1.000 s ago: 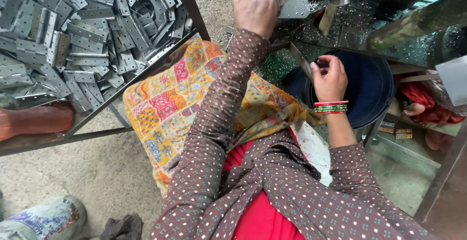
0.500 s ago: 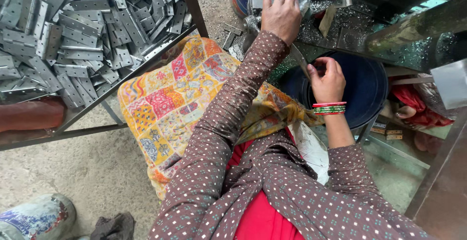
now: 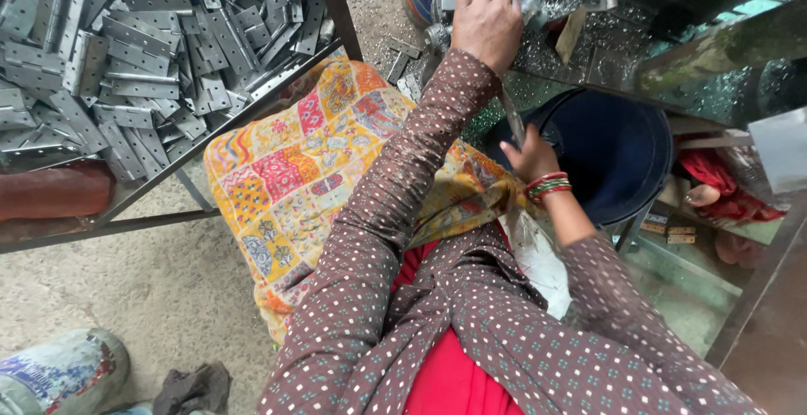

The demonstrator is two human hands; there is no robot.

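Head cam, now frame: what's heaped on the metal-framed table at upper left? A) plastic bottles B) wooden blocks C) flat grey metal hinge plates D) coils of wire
C: the table holds a dense heap of flat grey hinge plates with punched holes, lying loose and overlapping.

Shiny metal hinges [image 3: 126, 70]; printed cloth [image 3: 294, 179].

We're looking down at a gritty concrete floor [image 3: 126, 297] in plain daylight, with a metal-framed tray [image 3: 252, 104] heaped with grey metal hinges [image 3: 126, 53] on the left, a patterned yellow cloth [image 3: 286, 179] spread beside it, and a dark blue bucket [image 3: 622, 154] over on the right.
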